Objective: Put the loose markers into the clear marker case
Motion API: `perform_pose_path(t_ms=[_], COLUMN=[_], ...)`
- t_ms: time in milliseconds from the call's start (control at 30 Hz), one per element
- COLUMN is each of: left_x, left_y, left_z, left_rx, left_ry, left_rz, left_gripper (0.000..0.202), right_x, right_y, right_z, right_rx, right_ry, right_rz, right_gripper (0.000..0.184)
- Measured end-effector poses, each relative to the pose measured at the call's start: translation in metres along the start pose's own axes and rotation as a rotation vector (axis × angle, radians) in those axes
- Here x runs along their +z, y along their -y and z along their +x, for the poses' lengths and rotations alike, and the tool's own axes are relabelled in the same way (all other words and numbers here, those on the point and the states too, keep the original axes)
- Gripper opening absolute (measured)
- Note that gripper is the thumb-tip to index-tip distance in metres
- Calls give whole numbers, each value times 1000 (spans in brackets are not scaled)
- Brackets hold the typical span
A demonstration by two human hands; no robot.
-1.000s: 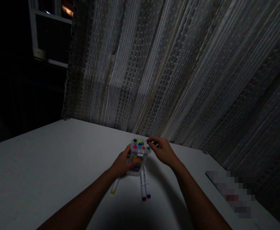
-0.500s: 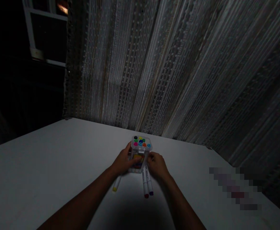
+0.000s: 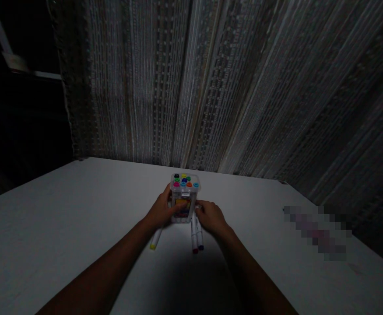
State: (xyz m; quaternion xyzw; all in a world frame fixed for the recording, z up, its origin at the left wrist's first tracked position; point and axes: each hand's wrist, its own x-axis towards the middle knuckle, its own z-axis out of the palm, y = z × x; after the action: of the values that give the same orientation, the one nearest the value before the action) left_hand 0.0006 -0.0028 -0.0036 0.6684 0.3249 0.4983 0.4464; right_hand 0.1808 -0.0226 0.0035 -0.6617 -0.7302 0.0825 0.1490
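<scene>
A clear plastic box of markers (image 3: 185,192) stands upright on the white table, with colourful marker ends showing at its top and a printed label on its front. My left hand (image 3: 162,209) is wrapped round the box's left side, thumb across the label. My right hand (image 3: 211,215) is by the box's lower right side, fingers curled; what is between them is hidden. Next to it lie a red-ended marker (image 3: 194,236) and a purple-ended marker (image 3: 199,234), side by side, their far ends near the fingers. A yellow-ended marker (image 3: 156,239) lies below my left hand, partly covered by it.
The white table (image 3: 96,197) extends to both sides. A patterned curtain (image 3: 178,87) hangs behind its back edge. On the right, a pixelated patch (image 3: 316,234) hides something on the table. The room is dim, with part of a window frame at upper left.
The view has shifted, so the box, hands and markers appear slightly higher and further left. My left hand still grips the box; my right hand stays beside it, fingers curled.
</scene>
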Motion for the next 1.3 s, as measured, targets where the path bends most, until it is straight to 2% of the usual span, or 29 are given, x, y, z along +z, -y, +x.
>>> perform_pose_path(t_ms=[667, 1300], left_x=[2, 2], left_y=[6, 0], left_z=[1, 0], left_rx=[-20, -19], left_ry=[-7, -23], left_rz=[-61, -19], left_gripper=[57, 58], right_x=[6, 2], right_y=[-4, 0], right_z=[-2, -3], right_rx=[-41, -30], right_ry=[-19, 11], right_rz=[-39, -44], right_gripper=[38, 38])
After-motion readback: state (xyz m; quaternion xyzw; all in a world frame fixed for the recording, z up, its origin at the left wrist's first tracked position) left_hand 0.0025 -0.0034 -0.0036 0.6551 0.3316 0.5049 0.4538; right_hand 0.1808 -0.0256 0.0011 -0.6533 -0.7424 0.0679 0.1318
